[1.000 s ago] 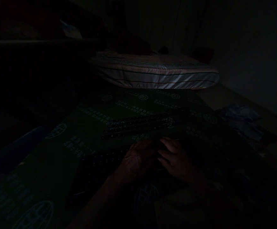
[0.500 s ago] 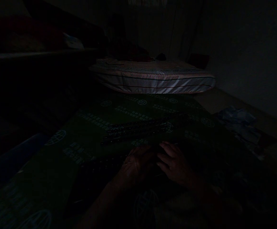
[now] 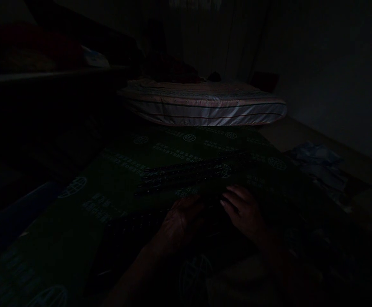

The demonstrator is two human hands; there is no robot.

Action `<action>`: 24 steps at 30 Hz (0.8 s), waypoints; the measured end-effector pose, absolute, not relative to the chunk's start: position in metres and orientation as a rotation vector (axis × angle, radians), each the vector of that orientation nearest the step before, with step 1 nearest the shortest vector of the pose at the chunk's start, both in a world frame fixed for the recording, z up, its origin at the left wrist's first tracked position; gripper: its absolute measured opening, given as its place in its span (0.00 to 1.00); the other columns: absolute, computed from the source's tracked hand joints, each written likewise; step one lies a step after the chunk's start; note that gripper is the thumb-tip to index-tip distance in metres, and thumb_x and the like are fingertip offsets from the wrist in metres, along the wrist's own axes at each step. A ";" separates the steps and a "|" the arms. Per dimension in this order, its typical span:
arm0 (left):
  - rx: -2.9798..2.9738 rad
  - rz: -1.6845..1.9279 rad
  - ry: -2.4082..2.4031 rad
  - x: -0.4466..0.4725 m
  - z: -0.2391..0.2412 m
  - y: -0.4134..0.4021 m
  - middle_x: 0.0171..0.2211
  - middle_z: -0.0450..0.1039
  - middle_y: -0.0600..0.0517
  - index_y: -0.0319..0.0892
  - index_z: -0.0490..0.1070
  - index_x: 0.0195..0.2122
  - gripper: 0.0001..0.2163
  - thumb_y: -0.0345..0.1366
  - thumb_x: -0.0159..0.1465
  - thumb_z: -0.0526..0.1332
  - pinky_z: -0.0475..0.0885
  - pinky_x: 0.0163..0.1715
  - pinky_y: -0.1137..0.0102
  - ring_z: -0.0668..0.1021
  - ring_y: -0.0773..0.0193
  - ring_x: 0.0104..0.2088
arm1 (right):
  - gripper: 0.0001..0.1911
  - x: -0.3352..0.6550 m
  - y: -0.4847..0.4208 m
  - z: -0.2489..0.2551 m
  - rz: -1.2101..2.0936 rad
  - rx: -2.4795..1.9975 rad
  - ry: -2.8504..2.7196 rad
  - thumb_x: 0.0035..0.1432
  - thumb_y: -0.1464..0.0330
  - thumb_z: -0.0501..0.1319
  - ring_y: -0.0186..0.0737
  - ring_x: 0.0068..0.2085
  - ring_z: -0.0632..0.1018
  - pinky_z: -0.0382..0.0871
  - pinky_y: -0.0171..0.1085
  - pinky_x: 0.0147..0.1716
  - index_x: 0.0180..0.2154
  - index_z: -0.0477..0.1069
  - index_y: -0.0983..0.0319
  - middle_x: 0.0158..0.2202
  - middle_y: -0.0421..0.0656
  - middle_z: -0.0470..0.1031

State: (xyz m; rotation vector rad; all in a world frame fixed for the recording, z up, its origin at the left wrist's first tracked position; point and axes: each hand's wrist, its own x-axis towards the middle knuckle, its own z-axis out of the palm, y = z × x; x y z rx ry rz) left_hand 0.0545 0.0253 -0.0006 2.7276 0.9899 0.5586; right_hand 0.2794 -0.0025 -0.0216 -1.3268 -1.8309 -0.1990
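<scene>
The view is very dark. A long black panel with rows of small light spots (image 3: pixel 131 221) lies low in front of me, its shape only partly visible. My left hand (image 3: pixel 181 217) rests over the top edge of this panel, its fingers bent down and mostly lost in shadow. To its right, my right hand (image 3: pixel 242 209) is at the panel's right part, fingers extended and slightly apart. Whether anything small lies beneath either hand is too dark to tell. Beyond the hands is a row of several thin black strips with light spots (image 3: pixel 179 174).
Green boards printed with white globes and lettering (image 3: pixel 115 175) form the surface. Behind stands a bed with a striped cover (image 3: pixel 208 106). Crumpled cloth or plastic (image 3: pixel 317 155) lies on the floor at right. A shelf edge (image 3: pixel 45 76) runs along the left.
My right hand has moved right, away from my left hand, and its fingers have lifted a little. The left hand stays nearly in place.
</scene>
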 end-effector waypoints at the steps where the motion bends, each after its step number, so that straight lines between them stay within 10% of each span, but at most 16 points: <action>1: 2.735 0.562 0.987 0.054 -0.002 0.026 0.56 0.65 0.44 0.44 0.67 0.52 0.16 0.33 0.62 0.58 0.69 0.50 0.55 0.71 0.52 0.53 | 0.09 0.279 -0.003 -0.022 -0.194 -1.326 -1.838 0.58 0.67 0.58 0.47 0.46 0.75 0.73 0.50 0.45 0.38 0.75 0.60 0.42 0.49 0.76; 24: 2.833 0.469 1.009 0.057 -0.008 0.032 0.56 0.65 0.42 0.45 0.70 0.51 0.16 0.40 0.63 0.57 0.68 0.50 0.51 0.71 0.47 0.53 | 0.08 0.276 0.000 -0.019 -0.212 -1.352 -1.879 0.58 0.68 0.59 0.45 0.44 0.75 0.72 0.45 0.46 0.35 0.77 0.62 0.39 0.49 0.77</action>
